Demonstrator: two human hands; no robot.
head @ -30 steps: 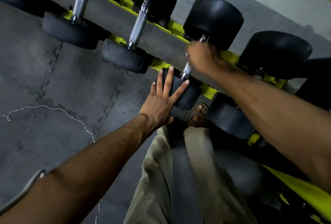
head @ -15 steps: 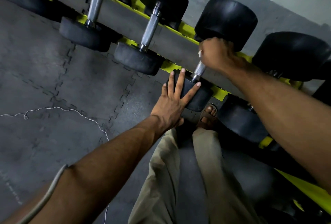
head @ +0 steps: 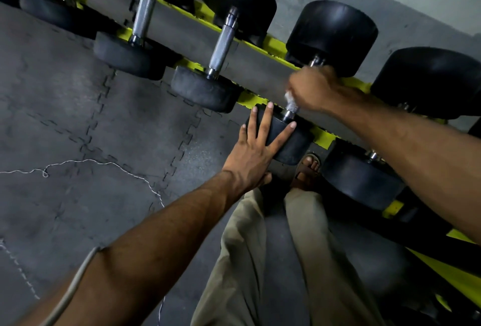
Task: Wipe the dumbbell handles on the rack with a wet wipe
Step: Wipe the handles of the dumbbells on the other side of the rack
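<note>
Dumbbell handles sit in a row on the yellow rack (head: 270, 45), each bar bridging the gap between the front and back rails. The right hand (head: 316, 90) is closed around the handle of the third dumbbell (head: 331, 36), with a crumpled white wet wipe (head: 291, 101) showing just below the fist, touching the bar near its front collar. The left hand (head: 256, 152) lies open and flat, fingers spread, pressed against the front head (head: 290, 140) of that same dumbbell; it grips nothing.

To do this step well, the wipe should probably wrap fully round the bar and travel collar to collar with a slight twist, so the knurling is cleaned on its underside too. The flat left palm appears to steady the weight; keeping that pressure would likely stop the dumbbell rolling in its cradle. Fingertips near the front collar risk a pinch if the head shifts.

2 bare chrome handles (head: 222, 45) lie to the left, and 1 more dumbbell (head: 426, 83) to the right; whether these have been wiped cannot be told.
</note>
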